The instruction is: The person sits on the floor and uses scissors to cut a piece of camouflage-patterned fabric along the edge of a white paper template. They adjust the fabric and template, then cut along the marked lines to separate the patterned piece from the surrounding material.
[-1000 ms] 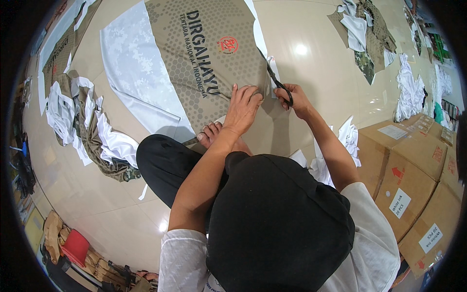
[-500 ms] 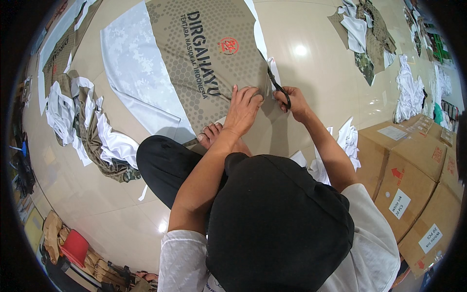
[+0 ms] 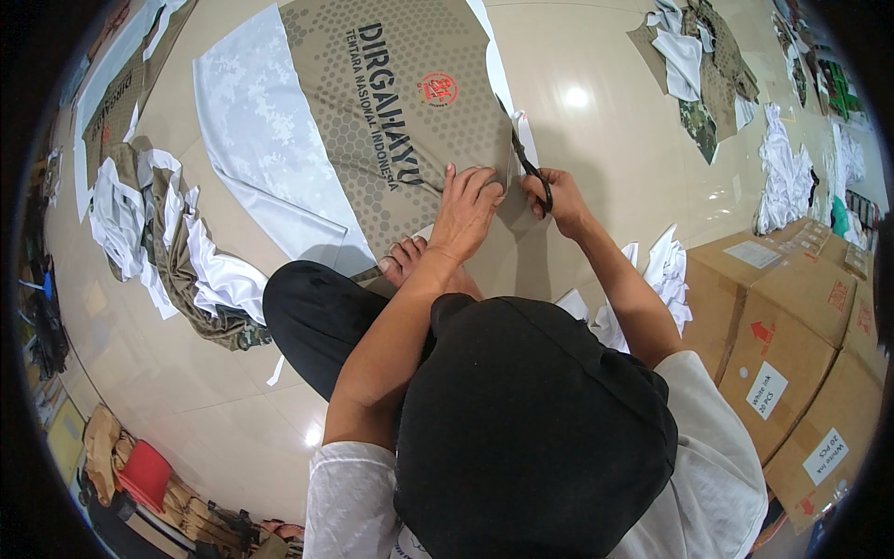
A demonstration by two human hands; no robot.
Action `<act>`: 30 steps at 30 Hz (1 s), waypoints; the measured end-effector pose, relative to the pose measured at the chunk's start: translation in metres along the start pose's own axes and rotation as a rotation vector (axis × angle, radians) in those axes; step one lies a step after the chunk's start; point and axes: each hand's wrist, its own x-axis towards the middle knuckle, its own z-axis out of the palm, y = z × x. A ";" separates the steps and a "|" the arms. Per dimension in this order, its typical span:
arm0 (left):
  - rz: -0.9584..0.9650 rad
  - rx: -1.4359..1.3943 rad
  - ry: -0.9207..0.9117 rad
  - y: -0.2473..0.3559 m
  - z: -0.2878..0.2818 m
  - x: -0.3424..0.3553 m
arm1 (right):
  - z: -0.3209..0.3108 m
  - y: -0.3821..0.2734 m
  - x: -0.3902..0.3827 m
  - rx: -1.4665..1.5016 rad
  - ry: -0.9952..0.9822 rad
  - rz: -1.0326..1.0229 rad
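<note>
1. Olive-brown fabric with a dotted hexagon pattern, dark lettering and a small red emblem lies spread on the glossy tiled floor, ahead of the seated person; its near right corner is at the hands.
2. The left hand is closed on that corner, fingers curled together, with a crease running leftward from it.
3. The right hand is clamped around the handles of the black scissors, whose blades point up and away along the fabric's right edge.
4. A narrow white strip stands beside the blades, just right of that edge.
5. White cloth with a pale camouflage print adjoins the fabric's left side, its lower edge folded over.
6. A bare foot rests at the fabric's near edge, close to the left wrist.
7. To the left lies a crumpled heap of brown, white and camouflage pieces; another pile lies at the upper right.
8. Cardboard boxes stand at the right, near white scraps beside the right forearm.
</note>
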 end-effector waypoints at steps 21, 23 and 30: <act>0.020 -0.040 0.032 -0.001 0.000 -0.001 | 0.018 -0.010 0.020 0.110 0.040 -0.048; 0.024 -0.048 0.027 -0.001 -0.001 0.000 | 0.020 -0.010 0.019 0.102 0.054 -0.047; 0.002 -0.068 0.033 0.000 -0.002 0.001 | 0.023 -0.006 0.019 0.125 0.074 -0.067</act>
